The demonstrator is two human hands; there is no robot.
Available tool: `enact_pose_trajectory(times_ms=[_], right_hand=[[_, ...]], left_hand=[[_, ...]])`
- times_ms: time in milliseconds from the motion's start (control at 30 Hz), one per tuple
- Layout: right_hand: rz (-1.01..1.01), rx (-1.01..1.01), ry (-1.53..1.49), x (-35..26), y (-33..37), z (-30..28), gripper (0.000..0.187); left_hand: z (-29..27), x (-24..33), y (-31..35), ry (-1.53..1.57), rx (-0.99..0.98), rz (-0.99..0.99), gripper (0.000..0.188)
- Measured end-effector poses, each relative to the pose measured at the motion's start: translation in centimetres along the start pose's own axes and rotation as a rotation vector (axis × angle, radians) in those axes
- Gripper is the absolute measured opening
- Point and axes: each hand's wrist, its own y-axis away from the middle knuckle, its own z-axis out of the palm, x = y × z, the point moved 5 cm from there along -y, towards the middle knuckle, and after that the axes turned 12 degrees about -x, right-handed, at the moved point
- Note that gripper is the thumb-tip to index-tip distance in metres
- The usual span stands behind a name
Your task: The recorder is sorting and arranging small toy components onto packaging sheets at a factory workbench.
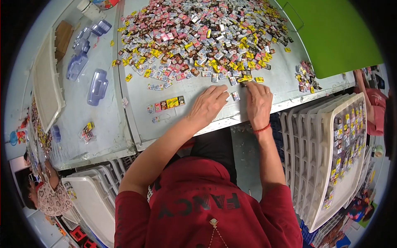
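A large heap of tiny printed carton-shaped pieces (198, 41), in white, pink, yellow, brown and black, covers the far part of the table. My left hand (209, 104) is at the table's front, its fingers curled together around a small whitish piece mostly hidden by the fingertips. My right hand (260, 101) reaches to the near edge of the heap, its fingertips pinched on a dark little piece. Between the hands lies one loose white-and-dark piece (235, 96). Left of my left hand, several pieces form a neat row (166, 104), with a white piece and a clear loop (162, 118) below it.
Blue-tinted clear plastic shells (97, 87) and a white tray (49, 78) are on the left table. Stacked white trays (326, 157) stand at my right, more trays (93, 202) at my left. A green board (335, 37) covers the far right. Other people are at both sides.
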Motion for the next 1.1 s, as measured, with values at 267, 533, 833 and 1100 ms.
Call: enact_pose_trajectory(times_ms=[267, 533, 833, 1100], right_hand=[[-0.112, 0.004, 0.071, 0.1, -0.6, 0.6, 0.022], [-0.033, -0.077, 0.024, -0.1, 1.0, 0.3, 0.024], [-0.163, -0.257, -0.109, 0.7, 0.0, -0.2, 0.03], [-0.168, -0.118, -0.12, 0.4, 0.8, -0.7, 0.027]], left_hand=[[0.3, -0.2, -0.2, 0.066, -0.018, 0.027, 0.027], [0.8, -0.4, -1.0, 0.068, 0.022, -0.021, 0.032], [1.0, 0.3, -1.7, 0.081, -0.023, 0.085, 0.032], [1.9, 0.6, -2.7, 0.08, -0.01, 0.1, 0.024]])
